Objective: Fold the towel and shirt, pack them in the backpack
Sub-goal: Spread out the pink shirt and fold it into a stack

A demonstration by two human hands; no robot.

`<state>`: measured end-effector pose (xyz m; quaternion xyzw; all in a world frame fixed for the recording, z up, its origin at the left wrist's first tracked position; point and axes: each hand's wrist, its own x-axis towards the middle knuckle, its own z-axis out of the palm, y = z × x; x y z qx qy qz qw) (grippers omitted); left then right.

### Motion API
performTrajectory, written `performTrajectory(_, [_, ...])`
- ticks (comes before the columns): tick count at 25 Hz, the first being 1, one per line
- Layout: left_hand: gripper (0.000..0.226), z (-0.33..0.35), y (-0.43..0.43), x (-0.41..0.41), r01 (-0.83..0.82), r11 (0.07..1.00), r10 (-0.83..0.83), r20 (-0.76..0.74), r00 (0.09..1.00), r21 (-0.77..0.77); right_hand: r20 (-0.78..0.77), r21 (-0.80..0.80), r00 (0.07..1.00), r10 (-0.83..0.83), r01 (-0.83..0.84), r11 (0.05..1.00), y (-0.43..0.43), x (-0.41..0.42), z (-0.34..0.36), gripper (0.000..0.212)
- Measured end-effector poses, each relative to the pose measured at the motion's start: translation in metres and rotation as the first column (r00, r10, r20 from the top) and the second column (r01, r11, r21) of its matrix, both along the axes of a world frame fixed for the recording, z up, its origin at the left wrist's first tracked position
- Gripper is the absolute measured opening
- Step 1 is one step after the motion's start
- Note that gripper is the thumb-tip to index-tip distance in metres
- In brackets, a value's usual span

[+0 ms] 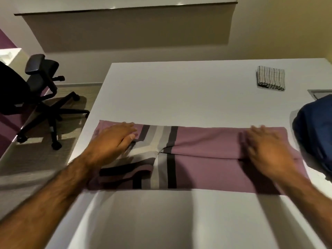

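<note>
The left hand [115, 137] lies flat, palm down, fingers straight & close together, pressing the left end of the shirt [206, 159]. The right hand [267, 150] is motion-blurred but looks flat too, fingers straight & a bit spread, on the shirt's right end. The shirt is purple w/ black, grey & white stripes left of centre. It's folded into a long band running left-right across the near-middle of the white desk [179, 96], w/ a sleeve tucked over at the near left corner by the left forearm. A blue backpack [316, 133] sits at the desk's right edge, just beside the shirt's right end, partly cut off by the frame. The striped towel [271, 79], already folded into a small square, rests far right on the desk, well apart from shirt & hands. Off the desk, far left: black office chair [41, 90] on the floor. A roller blind [125, 27] hangs on the far wall.
</note>
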<state>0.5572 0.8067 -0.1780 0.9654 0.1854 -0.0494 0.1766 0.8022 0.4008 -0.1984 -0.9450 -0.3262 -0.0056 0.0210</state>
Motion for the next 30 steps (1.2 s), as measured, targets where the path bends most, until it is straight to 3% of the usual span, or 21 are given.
performTrajectory(2, [0.051, -0.024, -0.011, 0.031, -0.027, 1.0, 0.027, -0.006, 1.0, -0.007, -0.147, 0.097, 0.988, 0.046, -0.032, 0.995, 0.059, -0.035, -0.005, 0.051])
performTrajectory(6, [0.076, -0.08, 0.007, 0.028, -0.152, 0.984, 0.16, -0.084, 0.984, 0.09, -0.311, 0.084, 0.95, 0.014, 0.012, 0.996, 0.096, -0.042, -0.042, 0.068])
performTrajectory(10, [0.085, -0.096, 0.025, 0.017, -0.193, 0.969, 0.202, -0.04, 0.979, 0.157, -0.178, -0.024, 0.983, -0.035, 0.032, 0.999, 0.029, -0.004, -0.062, 0.074])
performTrajectory(14, [0.088, -0.086, 0.037, 0.011, -0.225, 0.958, 0.234, -0.031, 0.972, 0.178, -0.183, -0.035, 0.932, -0.313, 0.312, 0.949, -0.027, 0.044, -0.051, 0.082])
performTrajectory(16, [0.088, -0.084, 0.036, 0.011, -0.225, 0.955, 0.236, -0.033, 0.971, 0.191, -0.151, 0.005, 0.928, -0.34, 0.345, 0.939, -0.016, 0.039, -0.051, 0.08])
performTrajectory(19, [0.09, -0.079, 0.031, 0.016, -0.228, 0.956, 0.241, -0.049, 0.969, 0.182, -0.132, 0.0, 0.961, -0.241, 0.243, 0.97, 0.011, 0.008, -0.065, 0.078])
performTrajectory(22, [0.088, -0.08, 0.033, 0.013, -0.238, 0.948, 0.255, -0.057, 0.965, 0.212, -0.157, 0.147, 0.912, -0.38, 0.402, 0.904, 0.048, -0.012, -0.055, 0.073])
performTrajectory(23, [0.085, -0.081, 0.034, 0.013, -0.244, 0.944, 0.263, -0.058, 0.963, 0.223, -0.143, 0.233, 0.936, -0.322, 0.348, 0.908, 0.068, -0.024, -0.048, 0.067])
performTrajectory(25, [0.078, -0.082, 0.035, 0.012, -0.25, 0.942, 0.268, -0.055, 0.962, 0.224, -0.042, 0.344, 0.998, 0.042, -0.025, 0.938, 0.117, -0.062, -0.042, 0.061])
performTrajectory(27, [0.074, -0.086, 0.036, 0.008, -0.246, 0.944, 0.259, -0.027, 0.966, 0.22, 0.054, 0.278, 0.87, 0.489, -0.484, 0.83, 0.16, -0.104, -0.043, 0.064])
performTrajectory(28, [0.074, -0.089, 0.036, 0.008, -0.239, 0.944, 0.248, -0.014, 0.969, 0.227, 0.067, 0.234, 0.783, 0.619, -0.615, 0.753, 0.175, -0.119, -0.044, 0.064])
performTrajectory(30, [0.073, -0.091, 0.038, 0.007, -0.222, 0.955, 0.23, -0.018, 0.973, 0.198, 0.041, 0.188, 0.689, 0.723, -0.716, 0.672, 0.19, -0.134, -0.048, 0.064])
